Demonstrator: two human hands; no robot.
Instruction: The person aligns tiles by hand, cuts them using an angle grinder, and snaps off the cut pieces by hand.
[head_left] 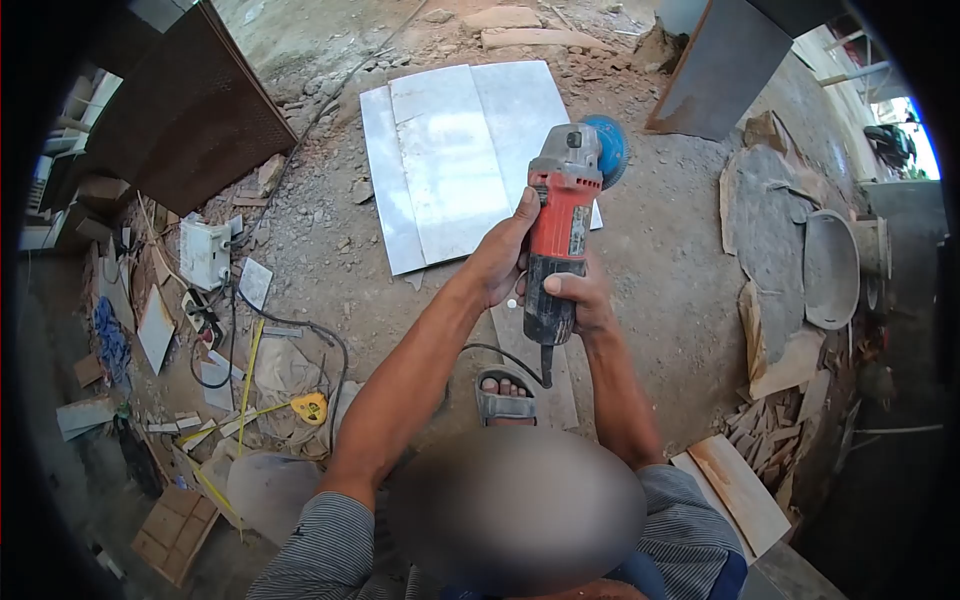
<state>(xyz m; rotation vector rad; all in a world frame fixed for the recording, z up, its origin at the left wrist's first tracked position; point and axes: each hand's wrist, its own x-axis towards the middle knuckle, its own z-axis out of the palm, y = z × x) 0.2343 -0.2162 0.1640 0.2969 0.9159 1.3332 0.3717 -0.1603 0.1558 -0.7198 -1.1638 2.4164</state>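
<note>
Both my hands grip a red and black angle grinder (pixel 560 230), held up in front of me with its grey head and blue disc (pixel 606 152) pointing away. My left hand (pixel 503 250) wraps the left side of the red body, thumb up along it. Around the black rear handle my right hand (pixel 585 297) is closed, thumb across the top. A black cord runs from the grinder's tail down towards my sandalled foot (pixel 505 392). Beyond the grinder, white glossy tiles (pixel 450 160) lie on the dirt floor, partly hidden by the tool.
At left are a white socket box (pixel 204 254), cables and a yellow tape measure (pixel 309 407) with its tape out. A dark panel (pixel 190 110) leans at upper left. A basin (pixel 832 268) and broken tile pieces (pixel 765 440) lie right; rubble lies at the back.
</note>
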